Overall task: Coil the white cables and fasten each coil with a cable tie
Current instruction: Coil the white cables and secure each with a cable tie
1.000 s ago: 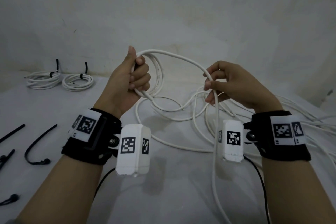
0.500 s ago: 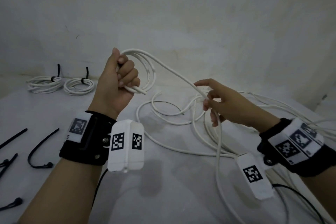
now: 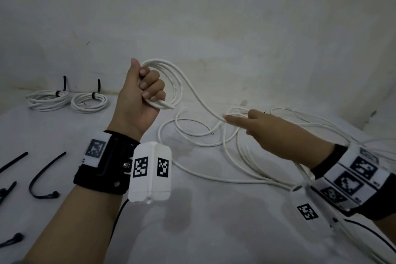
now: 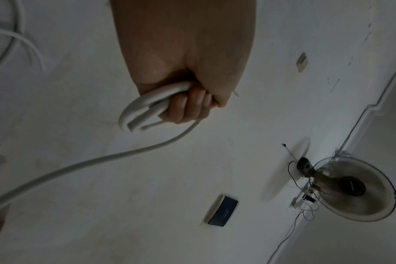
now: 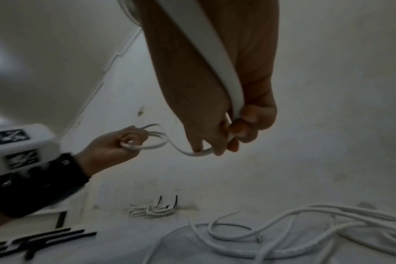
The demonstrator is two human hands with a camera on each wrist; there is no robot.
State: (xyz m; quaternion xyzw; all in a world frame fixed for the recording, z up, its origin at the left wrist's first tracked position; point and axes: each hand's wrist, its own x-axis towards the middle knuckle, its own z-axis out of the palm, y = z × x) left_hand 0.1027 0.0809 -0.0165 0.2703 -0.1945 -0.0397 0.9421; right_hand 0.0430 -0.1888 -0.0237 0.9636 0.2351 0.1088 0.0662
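Note:
My left hand (image 3: 145, 92) is raised above the table, its fist gripping a small coil of white cable (image 3: 173, 83). The left wrist view shows its fingers (image 4: 188, 105) curled round the loops (image 4: 142, 112). One strand (image 3: 199, 100) runs down from the coil to my right hand (image 3: 252, 120), which is lower and to the right. In the right wrist view the right hand's thumb and fingers (image 5: 235, 128) pinch that strand (image 5: 217, 71). The remainder of the cable (image 3: 235, 156) lies loose on the white table (image 3: 214, 221).
Two tied coils (image 3: 49, 99) (image 3: 89, 102) lie at the back left by the wall. Several black cable ties (image 3: 42, 176) lie at the left edge. More loose white cable (image 3: 321, 122) is piled at the right. A fan (image 4: 350, 189) hangs on the wall.
My right hand has slid down and to the right along the strand, away from the left hand. The left hand keeps its grip on the coil and has shifted slightly left.

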